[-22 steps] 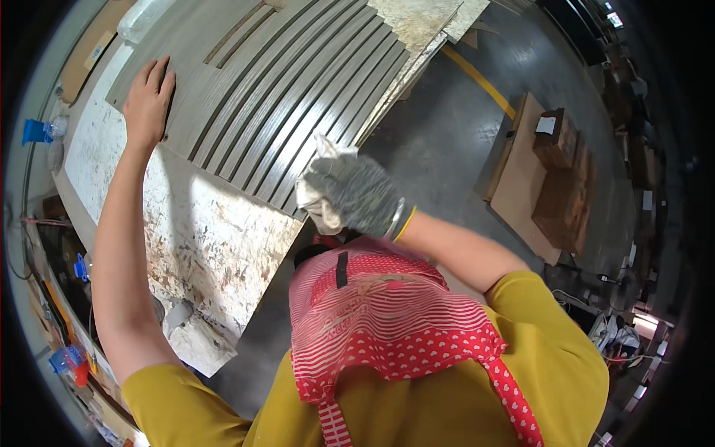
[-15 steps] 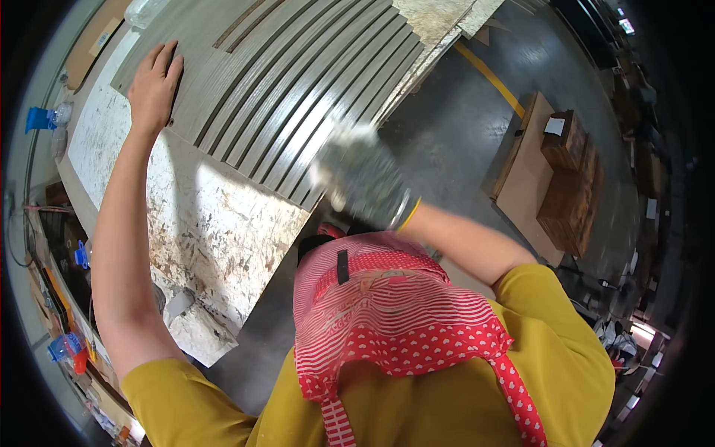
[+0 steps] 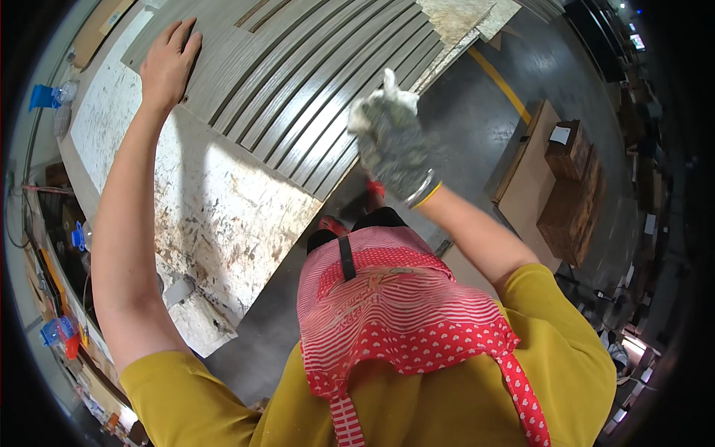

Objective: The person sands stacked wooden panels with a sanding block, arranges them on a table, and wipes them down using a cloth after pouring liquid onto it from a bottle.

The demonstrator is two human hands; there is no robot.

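A grey wood-grain slatted panel (image 3: 223,82) lies on the paint-stained worktable (image 3: 216,216), with long parallel slats running away from me. My bare left hand (image 3: 168,65) rests on the panel's left part, fingers stretched out and lying on its surface. Over the panel's right edge is my right hand (image 3: 395,149), in a dirty grey glove and slightly smeared by motion. Its fingers are closed around a bunched white rag (image 3: 398,97). Whether the rag touches the slats is hard to make out.
Brown boxes (image 3: 570,201) stand on a board to the right, beyond a yellow floor line (image 3: 499,82). A whitish cloth bundle (image 3: 197,320) hangs at the table's near left. Bottles with blue parts (image 3: 56,97) stand along the left side.
My right hand has swung away from me and to the right with the white rag. My left hand stays on the panel; the whole view has shifted slightly.
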